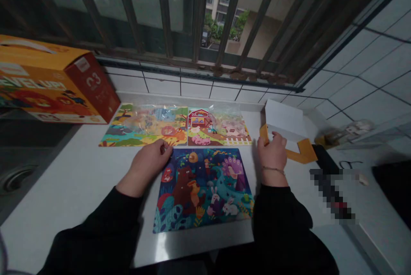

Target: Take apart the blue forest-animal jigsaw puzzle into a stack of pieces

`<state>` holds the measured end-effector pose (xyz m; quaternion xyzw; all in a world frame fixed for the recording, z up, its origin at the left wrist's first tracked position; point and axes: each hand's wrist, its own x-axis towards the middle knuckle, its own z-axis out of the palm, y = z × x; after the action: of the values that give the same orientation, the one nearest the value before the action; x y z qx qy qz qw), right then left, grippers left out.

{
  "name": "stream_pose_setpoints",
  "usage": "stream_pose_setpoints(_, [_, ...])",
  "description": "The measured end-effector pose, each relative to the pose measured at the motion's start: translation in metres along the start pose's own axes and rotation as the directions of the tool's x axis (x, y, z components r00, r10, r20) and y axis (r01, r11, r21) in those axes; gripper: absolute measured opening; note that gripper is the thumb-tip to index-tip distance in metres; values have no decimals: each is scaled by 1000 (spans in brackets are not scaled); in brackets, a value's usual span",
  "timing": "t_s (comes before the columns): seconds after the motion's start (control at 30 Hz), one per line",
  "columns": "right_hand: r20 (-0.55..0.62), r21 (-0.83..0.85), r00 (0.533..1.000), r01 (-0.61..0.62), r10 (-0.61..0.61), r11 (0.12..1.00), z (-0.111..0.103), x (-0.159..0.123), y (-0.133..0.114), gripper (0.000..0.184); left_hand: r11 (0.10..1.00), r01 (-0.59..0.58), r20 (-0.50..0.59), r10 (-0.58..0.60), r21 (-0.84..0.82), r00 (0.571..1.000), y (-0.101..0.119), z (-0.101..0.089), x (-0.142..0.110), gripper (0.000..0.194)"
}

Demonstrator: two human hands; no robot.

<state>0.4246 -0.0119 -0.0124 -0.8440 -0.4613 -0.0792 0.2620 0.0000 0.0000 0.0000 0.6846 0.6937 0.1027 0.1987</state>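
A dark-blue forest puzzle board (205, 189) with a bear and rabbits lies flat on the white counter (70, 185) in front of me. My left hand (150, 161) rests at its upper left corner, fingers curled and pinching the corner. My right hand (272, 153) sits at the board's upper right edge, fingers curled against it and next to an orange-and-white tray (289, 131). Beyond the board lie a savanna puzzle (144, 125) and a farm puzzle (218, 127), both under clear plastic.
An orange puzzle box (54, 82) stands at the back left. A sink (19, 172) is at the far left. A barred window (199, 18) runs along the back, tiled wall at right. Dark objects (327, 168) and a white item (356, 128) lie at right.
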Motion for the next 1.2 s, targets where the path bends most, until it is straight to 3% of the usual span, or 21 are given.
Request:
stream_pose_setpoints(0.13, [202,-206,978,0,42,978,-6,6,21,45,1000,2,-1,-2,27,1000,0,0,0,32])
stream_pose_setpoints(0.3, [195,-338,981,76,-10,938,-28,-14,20,37,997,45,-17,-44,62,999,4,-2,0,35])
stream_pose_setpoints(0.63, [224,-310,969,176,-108,934,-73,-106,15,32,997,34,-30,-31,76,999,3,-4,-4,36])
stream_pose_setpoints(0.8, [282,-249,951,203,-130,947,-82,-138,18,33,997,-19,-9,20,73,1000,-1,-6,-7,34])
stream_pose_setpoints(1.0, [265,-153,949,219,-173,964,-75,-155,27,28,996,-74,8,74,48,997,-7,-8,-12,40])
stream_pose_setpoints(1.2, [242,-147,954,216,-177,965,-68,-149,32,30,994,-106,-16,106,-3,994,-16,-8,-18,43])
